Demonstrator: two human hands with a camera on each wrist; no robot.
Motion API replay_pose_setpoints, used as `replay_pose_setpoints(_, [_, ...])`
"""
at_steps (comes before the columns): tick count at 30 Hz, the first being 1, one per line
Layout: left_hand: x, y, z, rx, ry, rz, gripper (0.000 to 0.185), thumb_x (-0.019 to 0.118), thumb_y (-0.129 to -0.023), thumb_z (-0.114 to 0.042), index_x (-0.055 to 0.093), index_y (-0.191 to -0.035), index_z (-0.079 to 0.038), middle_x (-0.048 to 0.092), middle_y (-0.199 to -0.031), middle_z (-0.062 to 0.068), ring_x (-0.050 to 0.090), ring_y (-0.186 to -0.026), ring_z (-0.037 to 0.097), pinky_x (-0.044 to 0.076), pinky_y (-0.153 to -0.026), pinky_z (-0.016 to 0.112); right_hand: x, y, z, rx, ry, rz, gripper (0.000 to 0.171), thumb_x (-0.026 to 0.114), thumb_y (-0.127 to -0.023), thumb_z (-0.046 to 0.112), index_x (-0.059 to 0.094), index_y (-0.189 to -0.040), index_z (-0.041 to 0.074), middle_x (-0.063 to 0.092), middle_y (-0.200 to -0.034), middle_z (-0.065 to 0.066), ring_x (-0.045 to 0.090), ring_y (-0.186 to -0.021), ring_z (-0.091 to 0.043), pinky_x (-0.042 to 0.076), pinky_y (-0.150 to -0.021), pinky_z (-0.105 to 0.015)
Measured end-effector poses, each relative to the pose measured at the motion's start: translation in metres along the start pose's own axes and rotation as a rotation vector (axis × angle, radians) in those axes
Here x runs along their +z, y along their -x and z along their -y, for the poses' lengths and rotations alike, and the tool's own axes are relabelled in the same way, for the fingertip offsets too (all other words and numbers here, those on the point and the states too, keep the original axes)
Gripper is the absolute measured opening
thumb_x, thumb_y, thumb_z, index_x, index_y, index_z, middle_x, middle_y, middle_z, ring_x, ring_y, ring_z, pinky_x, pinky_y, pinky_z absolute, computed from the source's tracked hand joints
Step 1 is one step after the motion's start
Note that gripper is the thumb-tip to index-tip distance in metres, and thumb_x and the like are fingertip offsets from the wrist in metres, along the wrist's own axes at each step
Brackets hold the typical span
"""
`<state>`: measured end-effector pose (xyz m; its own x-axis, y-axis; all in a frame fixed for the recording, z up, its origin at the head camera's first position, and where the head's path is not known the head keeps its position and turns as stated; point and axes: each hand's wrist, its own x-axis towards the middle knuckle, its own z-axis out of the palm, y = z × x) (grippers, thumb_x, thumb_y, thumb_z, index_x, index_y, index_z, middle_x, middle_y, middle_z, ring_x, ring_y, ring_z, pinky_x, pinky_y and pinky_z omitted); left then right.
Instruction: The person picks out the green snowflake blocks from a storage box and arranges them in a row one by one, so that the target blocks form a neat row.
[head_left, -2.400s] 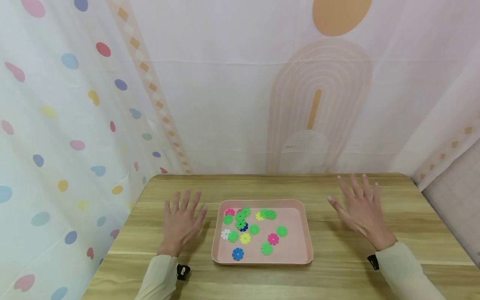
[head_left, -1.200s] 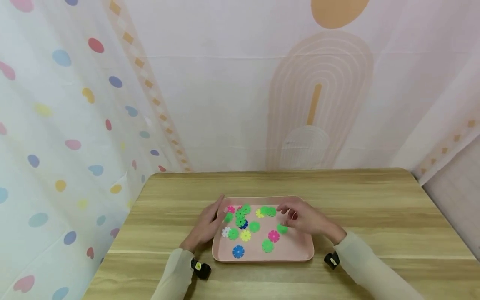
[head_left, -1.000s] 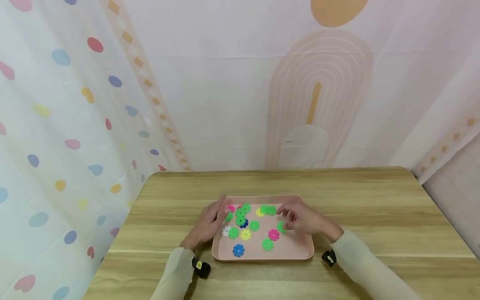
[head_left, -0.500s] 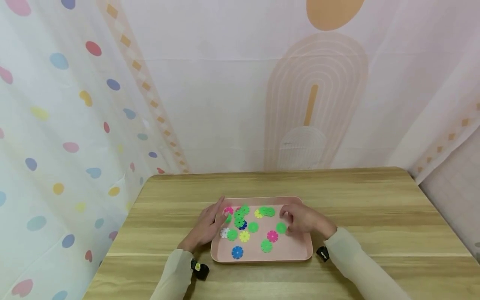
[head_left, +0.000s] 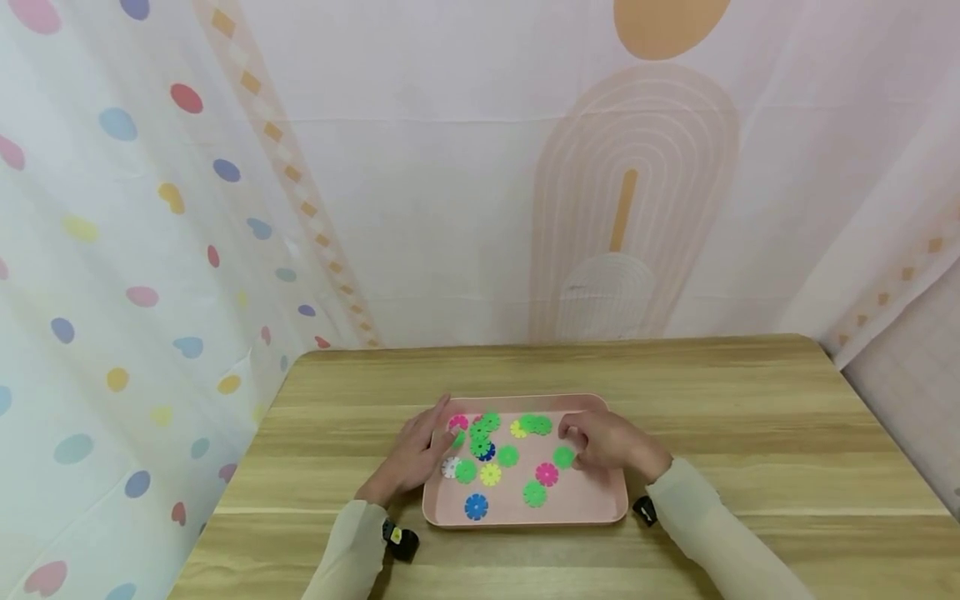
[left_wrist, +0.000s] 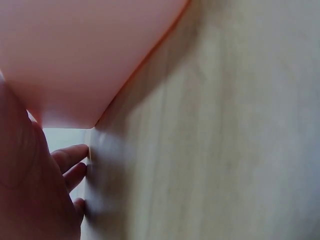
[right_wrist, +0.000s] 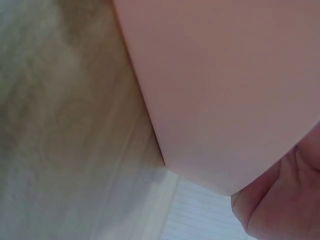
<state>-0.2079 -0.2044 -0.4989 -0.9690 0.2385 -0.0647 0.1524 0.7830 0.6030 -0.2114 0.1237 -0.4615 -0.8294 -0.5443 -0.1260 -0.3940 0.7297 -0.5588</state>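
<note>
A pink tray (head_left: 525,522) lies on the wooden table (head_left: 750,417) and holds several flower-shaped plastic discs: green, pink, yellow, white and blue. My left hand (head_left: 426,442) lies with straight fingers along the tray's left rim, fingertips beside a pink disc (head_left: 457,422). My right hand (head_left: 581,442) is inside the tray's right half, its fingers curled down onto the edge of a green disc (head_left: 563,457) that lies flat. The left wrist view shows only the tray's wall (left_wrist: 75,60) and my palm (left_wrist: 30,200). In the right wrist view, the tray (right_wrist: 225,90) fills the frame.
A blue disc (head_left: 476,507), a pink disc (head_left: 547,474) and a green disc (head_left: 534,493) lie in the tray's near half. Patterned curtains (head_left: 150,250) close off the back and left. Bare wood (head_left: 750,467) stretches right of the tray.
Both hands came in from the bare table to the tray. In the last second the right hand drew closer over the green disc and curled; the left hand stayed on the rim.
</note>
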Motion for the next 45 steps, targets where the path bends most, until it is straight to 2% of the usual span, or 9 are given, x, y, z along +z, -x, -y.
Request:
replay_pose_setpoints(9, [-0.002,0.001,0.000,0.010,0.015,-0.010,0.066,0.038,-0.094,-0.056,0.012,-0.150,-0.032,0.024,-0.154,0.004,0.016,-0.140,0.036,0.015,-0.107,0.062,0.004,0.000,0.002,-0.024,0.076,-0.005,0.030,0.077,-0.077,0.017,0.065,-0.104,0.020,0.048,-0.068,0.008,0.045,-0.064,-0.007,0.040,-0.062,-0.024])
replay_pose_setpoints(14, [-0.003,0.003,0.001,-0.007,0.006,0.001,0.064,0.039,-0.095,-0.053,0.011,-0.150,-0.034,0.023,-0.154,0.003,0.015,-0.140,0.033,0.015,-0.108,0.062,0.007,-0.001,0.004,-0.017,0.091,-0.020,0.023,0.076,-0.078,0.020,0.064,-0.098,0.022,0.042,-0.062,0.010,0.043,-0.058,-0.005,0.037,-0.056,-0.023])
replay_pose_setpoints(27, [-0.002,0.003,0.002,-0.003,0.004,-0.004,0.065,0.039,-0.095,-0.053,0.011,-0.150,-0.034,0.023,-0.154,0.004,0.016,-0.140,0.034,0.015,-0.107,0.062,0.008,-0.002,0.012,0.054,0.070,-0.016,0.024,0.078,-0.075,0.016,0.057,-0.087,0.016,0.047,-0.067,0.007,0.045,-0.064,-0.008,0.037,-0.061,-0.028])
replay_pose_setpoints(35, [-0.003,0.002,0.005,0.001,0.027,-0.007,0.067,0.038,-0.094,-0.058,0.012,-0.150,-0.033,0.023,-0.154,0.003,0.015,-0.139,0.035,0.015,-0.106,0.064,0.011,-0.004,0.012,0.060,0.031,-0.028,0.028,0.078,-0.074,0.011,0.053,-0.084,0.018,0.048,-0.070,0.004,0.045,-0.067,-0.011,0.035,-0.062,-0.030])
replay_pose_setpoints(40, [-0.002,0.001,0.007,-0.009,0.026,-0.008,0.067,0.037,-0.093,-0.059,0.012,-0.150,-0.033,0.023,-0.154,0.003,0.015,-0.139,0.034,0.016,-0.105,0.065,0.012,-0.003,0.014,0.056,0.008,-0.039,0.028,0.077,-0.075,0.009,0.052,-0.086,0.017,0.050,-0.073,0.004,0.046,-0.069,-0.012,0.038,-0.062,-0.028])
replay_pose_setpoints(45, [-0.002,0.002,0.007,-0.025,0.054,-0.008,0.064,0.038,-0.094,-0.055,0.012,-0.150,-0.036,0.022,-0.154,0.002,0.015,-0.139,0.033,0.015,-0.105,0.066,0.012,-0.001,0.016,0.048,-0.023,-0.058,0.024,0.069,-0.079,0.001,0.053,-0.085,0.017,0.052,-0.076,0.004,0.047,-0.070,-0.012,0.040,-0.061,-0.027])
